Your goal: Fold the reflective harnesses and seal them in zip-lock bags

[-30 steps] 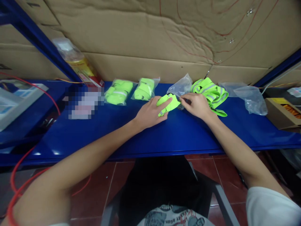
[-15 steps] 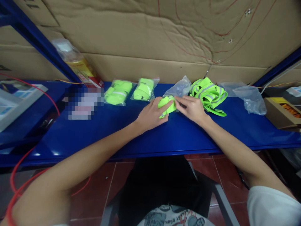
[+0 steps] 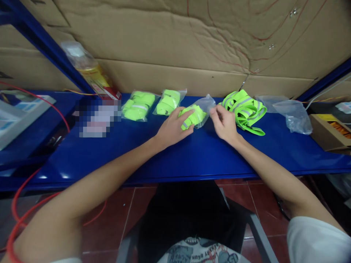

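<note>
My left hand (image 3: 173, 127) is closed around a folded neon-green reflective strap (image 3: 195, 116) with a grey stripe. Beside and partly under that bundle lies a clear plastic bag (image 3: 206, 103). My right hand (image 3: 225, 122) pinches the bag's right edge between thumb and fingers. Just right of this hand sits a loose heap of green reflective straps (image 3: 244, 107) with black buckles. To the left, two filled clear bags, a larger packed bag (image 3: 139, 106) and a smaller packed bag (image 3: 168, 102), each hold folded green straps.
A bottle with a yellow label (image 3: 90, 69) leans at the back left. More clear bags (image 3: 294, 113) lie right of the heap, by an open cardboard box (image 3: 329, 133). Cardboard (image 3: 153, 44) lines the back. Red tubing (image 3: 16, 208) hangs at the left.
My right hand has come off the green strap and shifted to the bag's edge. The bag now lies closer around the bundle, which my left hand has moved slightly left.
</note>
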Demonstrator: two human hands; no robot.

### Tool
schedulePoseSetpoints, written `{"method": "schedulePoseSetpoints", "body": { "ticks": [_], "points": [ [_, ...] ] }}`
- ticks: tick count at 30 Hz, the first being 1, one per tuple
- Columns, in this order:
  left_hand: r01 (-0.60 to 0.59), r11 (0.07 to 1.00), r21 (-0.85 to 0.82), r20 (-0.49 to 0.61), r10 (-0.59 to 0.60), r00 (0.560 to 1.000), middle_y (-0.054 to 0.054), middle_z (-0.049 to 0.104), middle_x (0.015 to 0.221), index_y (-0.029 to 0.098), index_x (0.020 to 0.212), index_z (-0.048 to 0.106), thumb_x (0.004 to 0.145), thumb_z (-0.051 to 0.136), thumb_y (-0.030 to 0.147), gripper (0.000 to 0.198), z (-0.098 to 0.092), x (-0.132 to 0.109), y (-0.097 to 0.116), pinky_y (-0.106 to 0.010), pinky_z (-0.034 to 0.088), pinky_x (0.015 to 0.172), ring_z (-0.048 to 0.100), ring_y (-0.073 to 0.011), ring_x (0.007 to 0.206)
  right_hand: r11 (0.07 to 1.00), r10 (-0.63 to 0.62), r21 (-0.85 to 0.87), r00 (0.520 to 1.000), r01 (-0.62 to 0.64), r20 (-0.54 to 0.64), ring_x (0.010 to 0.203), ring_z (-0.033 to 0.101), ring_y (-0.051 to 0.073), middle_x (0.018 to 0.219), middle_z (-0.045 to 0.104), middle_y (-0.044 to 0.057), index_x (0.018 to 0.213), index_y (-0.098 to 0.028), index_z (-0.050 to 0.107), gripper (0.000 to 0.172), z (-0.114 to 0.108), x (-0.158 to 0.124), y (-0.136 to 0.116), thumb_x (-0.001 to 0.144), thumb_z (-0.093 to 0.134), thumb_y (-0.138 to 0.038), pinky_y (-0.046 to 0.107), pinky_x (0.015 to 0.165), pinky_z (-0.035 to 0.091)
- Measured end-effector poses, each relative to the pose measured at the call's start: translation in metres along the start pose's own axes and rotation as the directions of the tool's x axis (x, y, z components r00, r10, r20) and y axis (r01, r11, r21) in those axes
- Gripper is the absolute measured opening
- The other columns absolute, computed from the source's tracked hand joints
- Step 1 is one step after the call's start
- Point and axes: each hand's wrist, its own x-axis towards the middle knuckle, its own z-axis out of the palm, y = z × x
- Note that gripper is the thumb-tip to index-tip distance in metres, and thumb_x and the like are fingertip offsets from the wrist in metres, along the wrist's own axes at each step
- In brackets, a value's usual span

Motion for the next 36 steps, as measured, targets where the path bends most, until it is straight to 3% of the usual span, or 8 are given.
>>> {"method": "schedulePoseSetpoints", "body": {
  "ticks": [2,4,7,14,19,25,31,36],
  "points": [
    [-0.011,1.000,-0.019,-0.066,0.010,0.998,-0.018,0.057,0.148,0.022,0.153,0.059,0.102,0.067,0.036,0.054,-0.004,0.002,-0.002,-0.053,0.056,0.118,0.061,-0.0330,0.140,0.966,0.234,0.087,0.966,-0.244,0.107,0.048,0.054,0.014,0.052,0.058,0.004,0.065,-0.019,0.068,0.078,-0.004,0.004,0.004,0.104,0.042,-0.081,0.029,0.054,0.047],
    [-0.058,0.998,-0.029,-0.119,0.055,0.991,-0.018,0.056,0.149,0.023,0.154,0.057,0.101,0.068,0.035,0.055,-0.009,0.004,-0.002,-0.054,0.056,0.118,0.060,-0.0325,0.142,0.843,0.422,0.209,0.851,-0.495,0.312,0.043,0.054,0.014,0.053,0.064,0.007,0.068,-0.018,0.070,0.084,-0.005,0.007,0.007,0.096,0.043,-0.092,0.028,0.045,0.042],
    [-0.137,0.990,-0.036,-0.143,0.131,0.981,-0.019,0.053,0.154,0.025,0.156,0.054,0.102,0.067,0.033,0.057,-0.013,0.006,0.004,-0.056,0.053,0.122,0.055,-0.0332,0.148,0.610,0.424,0.437,0.739,-0.660,0.524,0.056,0.068,0.019,0.082,0.080,0.012,0.100,-0.018,0.076,0.081,0.002,0.006,0.006,0.087,0.055,-0.096,0.028,0.042,0.047],
    [-0.242,0.970,-0.027,-0.063,0.240,0.969,-0.018,0.046,0.167,0.030,0.156,0.053,0.102,0.067,0.030,0.055,-0.015,0.005,0.021,-0.061,0.052,0.122,0.048,-0.0358,0.157,0.444,0.409,0.696,0.819,-0.564,0.403,0.109,0.076,0.027,0.116,0.079,0.008,0.132,-0.027,0.063,0.073,0.026,-0.003,-0.018,0.083,0.077,-0.079,0.036,0.079,0.066],
    [-0.259,0.966,0.010,-0.136,0.257,0.957,-0.018,0.039,0.164,0.030,0.145,0.062,0.098,0.073,0.031,0.049,-0.015,0.006,0.020,-0.061,0.056,0.116,0.042,-0.0390,0.158,0.338,0.442,0.752,0.801,-0.566,0.404,0.101,0.075,0.024,0.107,0.079,0.006,0.121,-0.025,0.068,0.059,0.031,-0.008,-0.023,0.082,0.086,-0.065,0.033,0.076,0.063],
    [-0.219,0.975,0.023,-0.146,0.220,0.964,-0.015,0.052,0.134,0.031,0.148,0.063,0.095,0.077,0.036,0.055,-0.016,0.005,0.016,-0.050,0.065,0.096,0.060,-0.0318,0.129,0.280,0.440,0.769,0.789,-0.575,0.429,0.104,0.076,0.023,0.116,0.079,0.007,0.120,-0.026,0.070,0.058,0.033,-0.010,-0.032,0.084,0.082,-0.069,0.030,0.073,0.064],
    [-0.249,0.968,-0.028,-0.256,0.234,0.938,-0.009,0.065,0.120,0.030,0.135,0.061,0.088,0.084,0.040,0.052,-0.016,0.009,0.015,-0.056,0.057,0.107,0.064,-0.0294,0.119,0.191,0.416,0.780,0.769,-0.596,0.485,0.107,0.077,0.025,0.129,0.078,0.008,0.122,-0.028,0.071,0.058,0.034,-0.012,-0.035,0.080,0.088,-0.064,0.035,0.077,0.069],
    [-0.114,0.991,-0.069,-0.322,0.086,0.943,-0.007,0.069,0.116,0.027,0.115,0.053,0.084,0.088,0.051,0.053,-0.014,0.007,0.024,-0.055,0.057,0.103,0.063,-0.0296,0.118,0.134,0.382,0.761,0.742,-0.635,0.551,0.103,0.078,0.025,0.130,0.078,0.009,0.124,-0.028,0.071,0.056,0.037,-0.016,-0.041,0.080,0.089,-0.059,0.038,0.080,0.071]
  ]
}}
